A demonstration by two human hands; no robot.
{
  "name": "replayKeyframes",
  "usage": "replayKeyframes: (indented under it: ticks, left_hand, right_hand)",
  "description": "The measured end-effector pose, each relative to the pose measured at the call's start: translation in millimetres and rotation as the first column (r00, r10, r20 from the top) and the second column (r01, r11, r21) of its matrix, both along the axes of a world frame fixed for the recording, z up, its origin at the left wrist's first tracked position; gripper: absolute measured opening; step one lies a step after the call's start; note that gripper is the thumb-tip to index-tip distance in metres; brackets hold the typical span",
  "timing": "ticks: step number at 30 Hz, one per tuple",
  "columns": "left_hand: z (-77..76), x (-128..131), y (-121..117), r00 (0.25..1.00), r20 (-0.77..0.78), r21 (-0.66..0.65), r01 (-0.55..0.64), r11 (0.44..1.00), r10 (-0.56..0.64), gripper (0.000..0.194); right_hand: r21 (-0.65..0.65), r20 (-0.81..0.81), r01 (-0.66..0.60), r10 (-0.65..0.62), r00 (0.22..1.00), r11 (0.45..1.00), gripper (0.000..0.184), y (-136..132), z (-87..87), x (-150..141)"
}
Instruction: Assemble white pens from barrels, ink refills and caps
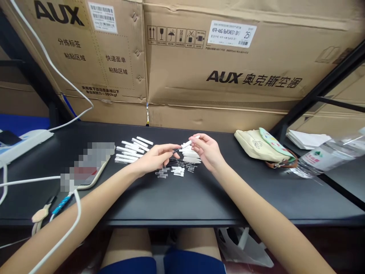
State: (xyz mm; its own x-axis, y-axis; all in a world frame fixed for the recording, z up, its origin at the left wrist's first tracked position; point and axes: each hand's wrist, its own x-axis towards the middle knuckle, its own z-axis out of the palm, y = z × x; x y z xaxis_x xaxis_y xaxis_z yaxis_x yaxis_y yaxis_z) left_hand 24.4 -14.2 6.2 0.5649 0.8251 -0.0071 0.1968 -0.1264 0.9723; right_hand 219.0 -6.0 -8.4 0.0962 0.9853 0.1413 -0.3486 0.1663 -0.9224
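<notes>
Our left hand [155, 158] pinches a thin rod [176, 150] and our right hand [207, 148] a white tube [186, 144], both light, stiff, slippery parts, best held fingertip-fine along their shafts.

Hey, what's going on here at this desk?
A person at a black desk is handling small white plastic parts. Their right hand pinches a white tube, and their left hand holds a thin dark rod up to it. White sticks lie in a loose row to the left, with more white pieces and small clear tubes below the hands. A beige bag sits to the right, before AUX cardboard boxes.
</notes>
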Motion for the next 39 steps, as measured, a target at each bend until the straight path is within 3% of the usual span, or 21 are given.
replayKeyframes:
  ticks: [14,27,39]
  left_hand:
    - [2.1,2.0,1.0,0.999,-0.025,-0.005,-0.044,0.999,0.044,0.042]
    - [-4.3,-0.8,2.8,1.000,-0.021,0.070,-0.017,0.997,0.019,0.042]
    - [0.3,-0.1,1.3,0.999,-0.027,0.076,-0.018,0.997,0.020,0.037]
  right_hand:
    - [-0.014,0.018,0.013,-0.013,1.000,1.000,0.024,0.3,1.1,-0.1]
    - [-0.012,-0.001,0.015,-0.015,1.000,1.000,0.025,0.4,0.2,-0.5]
    - [-0.005,-0.009,0.065,-0.065,0.998,0.998,0.027,4.7,-1.2,4.6]
